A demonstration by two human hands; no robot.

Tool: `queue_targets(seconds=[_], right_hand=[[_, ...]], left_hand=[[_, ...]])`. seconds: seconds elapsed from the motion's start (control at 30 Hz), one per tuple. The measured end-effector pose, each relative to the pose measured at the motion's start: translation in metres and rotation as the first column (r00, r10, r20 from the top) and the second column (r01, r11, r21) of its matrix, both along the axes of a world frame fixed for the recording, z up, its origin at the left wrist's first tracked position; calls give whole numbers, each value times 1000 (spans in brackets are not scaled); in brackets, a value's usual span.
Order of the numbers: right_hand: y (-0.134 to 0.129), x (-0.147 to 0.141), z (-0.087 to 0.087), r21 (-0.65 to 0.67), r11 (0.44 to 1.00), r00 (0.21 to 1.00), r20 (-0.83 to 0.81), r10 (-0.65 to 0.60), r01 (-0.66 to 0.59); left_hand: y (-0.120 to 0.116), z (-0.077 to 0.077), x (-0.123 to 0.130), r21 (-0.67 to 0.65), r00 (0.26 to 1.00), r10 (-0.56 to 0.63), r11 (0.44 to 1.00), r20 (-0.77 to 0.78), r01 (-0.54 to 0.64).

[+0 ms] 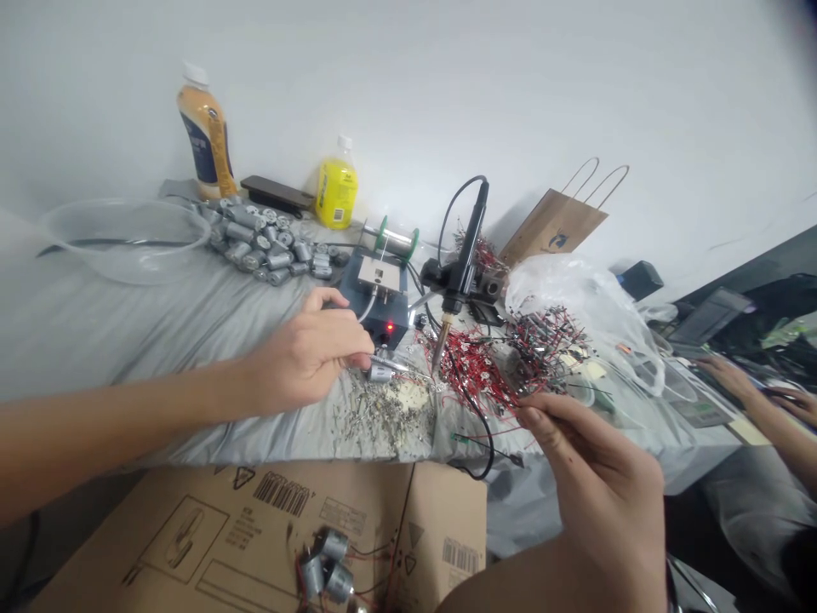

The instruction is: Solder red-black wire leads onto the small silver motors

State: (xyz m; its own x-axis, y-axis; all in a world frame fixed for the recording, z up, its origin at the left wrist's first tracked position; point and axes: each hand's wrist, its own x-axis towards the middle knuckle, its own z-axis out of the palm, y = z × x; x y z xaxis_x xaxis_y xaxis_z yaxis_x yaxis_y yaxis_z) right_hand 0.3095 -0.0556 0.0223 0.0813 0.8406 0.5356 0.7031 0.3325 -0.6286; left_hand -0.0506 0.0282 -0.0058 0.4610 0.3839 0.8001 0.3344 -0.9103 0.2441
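Left hand pinches a small silver motor just beside the soldering iron tip; right hand pinches a red wire at the edge of the tangled wire pile.

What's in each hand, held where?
Left hand: small motor, apparently by its body, at the fingertips. Right hand: red wires, pinched in the fingers.
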Motion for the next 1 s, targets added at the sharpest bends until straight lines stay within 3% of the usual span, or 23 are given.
queue_targets(seconds=[0.47,1.0], right_hand=[[2,-6,4,4,1000,999,32,19,-19],[1,-6,7,8,1000,999,36,12,-12]], left_hand=[[-6,5,3,-60,1000,3,998,21,-2],[-8,2,5,-90,999,17,996,34,-14]])
